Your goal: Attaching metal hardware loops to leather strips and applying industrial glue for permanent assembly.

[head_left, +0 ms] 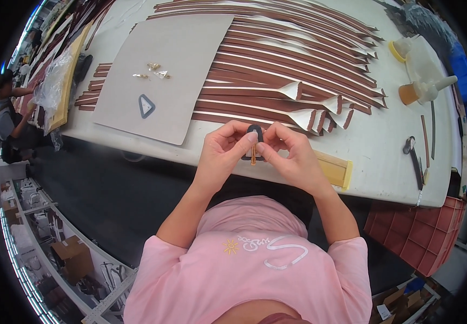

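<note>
My left hand (226, 154) and my right hand (291, 156) meet at the near edge of the table, fingers pinched together. Between them is a small dark tag (255, 129) with a rounded top, its middle covered by my thumbs. A narrow gold-coloured metal piece (253, 156) points down from it below my thumbs. Beyond my hands, to the left, lies a grey board (185, 65). On it rest a dark-edged triangular tag (146, 106) with a pale centre and several small gold-coloured metal fittings (153, 67).
Long brown strips (292, 59) with white edging cover the table (384, 156) beyond the board. At the right stand a bottle of amber liquid (409, 93) and scissors (414, 162). A red crate (419, 232) sits below. Another person (15, 116) works at far left.
</note>
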The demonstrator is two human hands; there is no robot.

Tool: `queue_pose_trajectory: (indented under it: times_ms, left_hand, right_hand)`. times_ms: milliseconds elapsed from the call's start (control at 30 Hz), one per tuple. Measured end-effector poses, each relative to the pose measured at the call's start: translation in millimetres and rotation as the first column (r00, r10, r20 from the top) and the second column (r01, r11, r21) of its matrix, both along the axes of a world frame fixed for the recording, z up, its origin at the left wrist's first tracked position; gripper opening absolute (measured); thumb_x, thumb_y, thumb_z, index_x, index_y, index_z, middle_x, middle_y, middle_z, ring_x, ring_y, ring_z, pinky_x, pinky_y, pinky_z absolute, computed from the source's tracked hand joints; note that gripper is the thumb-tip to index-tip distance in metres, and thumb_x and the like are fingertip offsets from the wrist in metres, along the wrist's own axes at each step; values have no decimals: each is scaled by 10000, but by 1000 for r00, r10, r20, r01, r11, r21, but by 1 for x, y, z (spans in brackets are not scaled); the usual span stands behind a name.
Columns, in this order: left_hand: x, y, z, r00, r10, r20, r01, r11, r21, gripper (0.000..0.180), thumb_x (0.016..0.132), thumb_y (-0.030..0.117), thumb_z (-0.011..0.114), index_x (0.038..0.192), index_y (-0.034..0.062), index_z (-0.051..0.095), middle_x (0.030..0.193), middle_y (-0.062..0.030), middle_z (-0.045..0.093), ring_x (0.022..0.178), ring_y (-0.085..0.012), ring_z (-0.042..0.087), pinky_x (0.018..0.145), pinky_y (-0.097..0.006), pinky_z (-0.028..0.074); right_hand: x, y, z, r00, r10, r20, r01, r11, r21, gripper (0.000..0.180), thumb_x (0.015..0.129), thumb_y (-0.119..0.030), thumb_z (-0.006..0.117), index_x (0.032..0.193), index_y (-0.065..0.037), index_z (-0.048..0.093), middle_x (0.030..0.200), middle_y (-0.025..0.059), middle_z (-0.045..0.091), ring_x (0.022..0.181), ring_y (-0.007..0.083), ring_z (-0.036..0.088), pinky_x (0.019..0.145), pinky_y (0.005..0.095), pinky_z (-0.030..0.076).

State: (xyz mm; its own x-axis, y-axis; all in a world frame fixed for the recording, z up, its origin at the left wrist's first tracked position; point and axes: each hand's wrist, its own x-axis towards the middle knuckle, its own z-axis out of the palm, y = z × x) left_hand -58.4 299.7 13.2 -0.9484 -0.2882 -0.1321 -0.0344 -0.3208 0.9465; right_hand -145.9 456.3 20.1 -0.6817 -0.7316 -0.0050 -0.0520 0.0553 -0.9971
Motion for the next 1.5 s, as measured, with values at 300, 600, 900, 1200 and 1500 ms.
queue_pose_trajectory:
  times_ms: [300, 600, 900, 1200, 1500]
  left_hand:
    - [3, -9, -8, 999, -34, -12, 33, 999, -43, 86, 936, 86, 656, 974, 9, 658, 876, 0, 665, 782, -37, 580, 696, -201, 464]
    - [2, -21, -5, 999, 37, 39, -42, 988, 148, 148, 991, 161, 586, 1001, 36, 663, 948, -30, 689, 866, -67, 615, 804, -250, 488]
    - [6, -23, -2, 1000, -13, 14, 11, 994, 106, 266, 1018, 213, 539, 1096, -7, 667, 937, -33, 687, 856, -83, 625, 814, -261, 508]
    - [1, -20, -4, 998, 3, -55, -10, 993, -119, 196, 984, 172, 608, 1041, -5, 670, 900, 2, 664, 823, -43, 581, 744, -216, 464]
    - [2, -17, -5, 999, 12, -35, -15, 997, -71, 128, 950, 111, 646, 1007, -1, 665, 864, 4, 662, 787, -35, 582, 718, -210, 469]
  right_hand:
    - [2, -3, -2, 996, 45, -73, -38, 995, 91, 142, 911, -104, 669, 918, 21, 602, 812, 58, 662, 732, 120, 638, 677, 263, 508]
    - [5, -8, -5, 987, 50, 154, -62, 995, 76, 128, 942, -99, 638, 912, 6, 571, 858, 35, 647, 782, 88, 632, 726, 241, 528]
    - [5, -6, -3, 966, 21, 257, -26, 1000, 16, 143, 942, -116, 638, 900, 3, 571, 835, 44, 657, 740, 68, 619, 686, 225, 510]
    - [4, -6, -1, 989, 48, 143, -63, 993, 105, 129, 942, -105, 638, 903, -9, 561, 854, 25, 643, 763, 68, 615, 705, 219, 513]
    - [7, -8, -5, 998, -27, 59, 23, 998, 63, 151, 918, -119, 652, 878, 19, 605, 764, 48, 663, 666, 97, 605, 635, 252, 494]
